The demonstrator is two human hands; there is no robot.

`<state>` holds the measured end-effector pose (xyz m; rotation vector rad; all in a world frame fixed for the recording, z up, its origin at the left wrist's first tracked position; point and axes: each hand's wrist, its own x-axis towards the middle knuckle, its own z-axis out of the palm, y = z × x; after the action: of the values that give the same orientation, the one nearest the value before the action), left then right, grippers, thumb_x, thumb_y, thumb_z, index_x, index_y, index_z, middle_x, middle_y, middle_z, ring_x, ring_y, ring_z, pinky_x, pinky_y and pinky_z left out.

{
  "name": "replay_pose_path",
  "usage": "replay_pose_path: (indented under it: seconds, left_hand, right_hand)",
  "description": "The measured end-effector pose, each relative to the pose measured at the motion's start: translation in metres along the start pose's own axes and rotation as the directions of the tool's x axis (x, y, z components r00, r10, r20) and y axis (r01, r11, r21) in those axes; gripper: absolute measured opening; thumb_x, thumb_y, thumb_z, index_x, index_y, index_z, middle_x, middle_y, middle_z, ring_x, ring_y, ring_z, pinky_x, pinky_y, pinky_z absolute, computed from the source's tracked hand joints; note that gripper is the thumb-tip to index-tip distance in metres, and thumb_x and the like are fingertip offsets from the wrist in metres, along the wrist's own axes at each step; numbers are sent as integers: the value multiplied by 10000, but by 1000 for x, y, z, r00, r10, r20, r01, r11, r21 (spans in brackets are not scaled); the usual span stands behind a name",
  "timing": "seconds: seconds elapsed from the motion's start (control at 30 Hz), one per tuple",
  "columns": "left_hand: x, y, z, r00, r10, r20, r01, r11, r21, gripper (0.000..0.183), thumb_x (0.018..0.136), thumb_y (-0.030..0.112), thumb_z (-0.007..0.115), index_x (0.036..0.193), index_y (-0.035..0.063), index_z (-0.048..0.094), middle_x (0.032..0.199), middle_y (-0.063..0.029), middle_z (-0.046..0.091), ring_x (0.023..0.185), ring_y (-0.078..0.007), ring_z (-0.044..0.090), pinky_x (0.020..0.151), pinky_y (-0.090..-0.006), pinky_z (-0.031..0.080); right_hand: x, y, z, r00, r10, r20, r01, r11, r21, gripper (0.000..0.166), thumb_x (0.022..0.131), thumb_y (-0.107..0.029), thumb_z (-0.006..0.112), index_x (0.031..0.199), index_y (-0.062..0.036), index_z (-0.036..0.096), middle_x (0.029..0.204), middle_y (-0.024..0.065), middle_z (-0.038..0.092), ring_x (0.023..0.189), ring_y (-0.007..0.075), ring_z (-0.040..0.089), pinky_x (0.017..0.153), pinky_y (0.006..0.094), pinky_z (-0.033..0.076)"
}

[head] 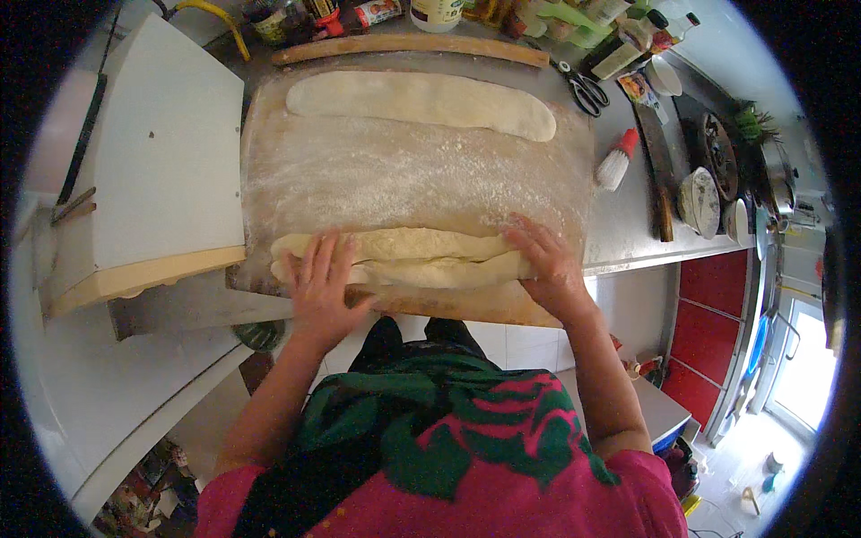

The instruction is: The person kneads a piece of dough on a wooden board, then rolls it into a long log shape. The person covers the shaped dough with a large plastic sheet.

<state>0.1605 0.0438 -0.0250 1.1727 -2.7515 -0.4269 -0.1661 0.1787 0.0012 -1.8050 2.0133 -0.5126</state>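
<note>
A long piece of dough with a lengthwise crease lies near the front edge of a floured wooden board. On its left end rests my left hand, fingers spread. My right hand touches the right end, its fingers lying on the dough and over the board. Neither hand grips the dough. A second dough piece, smooth, flattened and oblong, lies across the far part of the board. Loose flour is scattered between the two pieces.
Behind the board lies a long wooden rod. Scissors, a red-handled brush, a wooden-handled knife and a bowl are on the counter at right. Bottles stand at the back; a white cabinet borders the left side.
</note>
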Motion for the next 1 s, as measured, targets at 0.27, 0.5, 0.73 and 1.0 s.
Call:
replay_pose_path:
  seconds: [0.27, 0.5, 0.73, 1.0]
  left_hand:
    - [14, -47, -2, 969, 226, -98, -219, 973, 74, 678, 706, 393, 745, 1317, 177, 549, 1342, -59, 513, 1242, -288, 457, 1065, -590, 256]
    - [50, -71, -18, 917, 391, -77, -395, 917, -57, 508, 718, 335, 745, 1174, 137, 643, 1113, -70, 608, 1037, -299, 554, 898, -434, 435]
    - [140, -87, -36, 975, 107, 193, -60, 970, -234, 250, 814, 299, 682, 940, 84, 699, 1042, -83, 645, 947, -286, 603, 776, -397, 488]
    - [144, -73, 6, 914, 240, -328, -257, 966, -8, 369, 848, 351, 643, 1145, 132, 629, 1118, -50, 640, 1064, -284, 570, 912, -459, 450]
  right_hand:
    - [-4, -13, 18, 999, 5, -43, -7, 998, -54, 628, 634, 33, 701, 1227, -146, 594, 1298, 104, 552, 1179, 345, 519, 986, 412, 458]
    - [14, 9, 5, 984, 135, 115, -157, 964, 214, 526, 675, -60, 763, 1182, -110, 633, 1192, 116, 607, 1130, 308, 557, 966, 381, 462]
    - [50, 40, -17, 897, 406, 176, -442, 833, 332, 456, 822, -290, 705, 1175, -11, 625, 969, 135, 695, 854, 208, 641, 790, 332, 505]
    - [56, 36, -10, 933, 289, -215, -285, 957, 48, 529, 779, -279, 735, 1236, -54, 591, 1243, 170, 600, 1103, 348, 584, 961, 410, 462]
